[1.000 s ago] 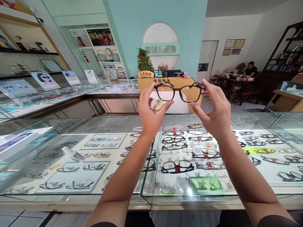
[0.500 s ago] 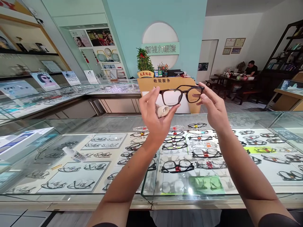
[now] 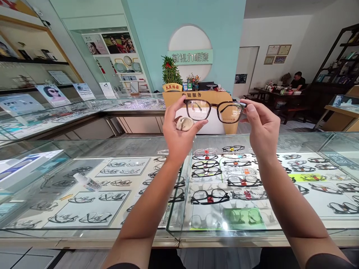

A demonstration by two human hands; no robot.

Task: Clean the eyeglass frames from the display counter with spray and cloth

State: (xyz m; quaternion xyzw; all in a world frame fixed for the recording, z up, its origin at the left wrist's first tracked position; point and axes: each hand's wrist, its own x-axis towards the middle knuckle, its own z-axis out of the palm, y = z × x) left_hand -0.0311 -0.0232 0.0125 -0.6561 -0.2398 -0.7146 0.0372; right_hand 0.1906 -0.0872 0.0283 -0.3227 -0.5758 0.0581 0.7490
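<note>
A pair of dark-framed eyeglasses [image 3: 213, 105] is held up above the glass counter, its lenses roughly facing me. My right hand [image 3: 262, 125] pinches the frame at its right end. At the other end, the fingers of my left hand [image 3: 179, 140] are on the frame's edge. A crumpled beige cloth [image 3: 184, 123] is tucked in my left palm under the fingers. Small lettering shows on the right lens.
A glass display counter [image 3: 179, 234] with several rows of eyeglasses spans the front. On its left stands a white bottle [image 3: 86, 182] near a white box [image 3: 26, 168]. Beyond are a wooden cashier desk [image 3: 230, 129] and a seated person [image 3: 297, 81] far right.
The eyeglasses have turned so both lenses face me more squarely. My right hand has shifted slightly right, and the cloth sits further left in my left hand.
</note>
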